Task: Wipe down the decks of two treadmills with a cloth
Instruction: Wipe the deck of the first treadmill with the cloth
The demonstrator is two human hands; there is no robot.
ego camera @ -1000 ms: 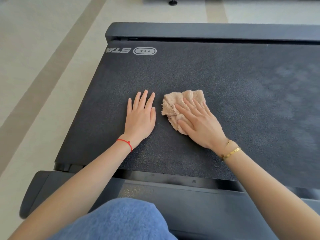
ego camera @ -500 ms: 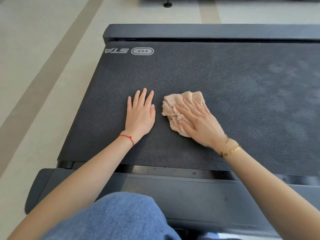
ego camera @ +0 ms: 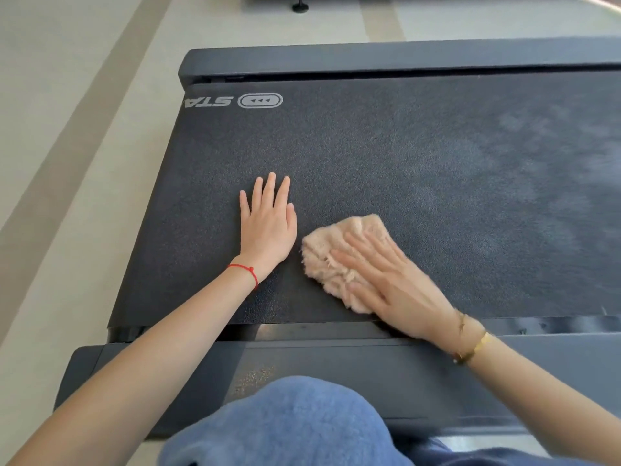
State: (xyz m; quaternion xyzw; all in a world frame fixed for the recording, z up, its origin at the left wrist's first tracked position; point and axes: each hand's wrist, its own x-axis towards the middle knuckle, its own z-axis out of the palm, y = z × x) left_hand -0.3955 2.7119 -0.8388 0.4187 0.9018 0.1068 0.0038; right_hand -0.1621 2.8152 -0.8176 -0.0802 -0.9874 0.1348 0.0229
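A dark grey treadmill deck [ego camera: 386,156] with a grainy belt fills most of the view. A crumpled beige cloth [ego camera: 331,260] lies on the belt near its close edge. My right hand [ego camera: 393,284] presses flat on the cloth with straight fingers and looks motion-blurred. My left hand [ego camera: 267,227] rests flat on the belt just left of the cloth, fingers straight. A white logo [ego camera: 235,101] is printed at the belt's far left corner.
The near side rail [ego camera: 302,361] of the treadmill runs below the belt, the far rail [ego camera: 386,58] above it. Pale floor with a tan stripe [ego camera: 67,163] lies to the left. My knee in blue denim [ego camera: 289,425] is at the bottom. A black foot [ego camera: 300,6] stands far back.
My right hand has slid the cloth toward me, down to the belt's near edge. My left hand has stayed flat in the same spot on the belt.
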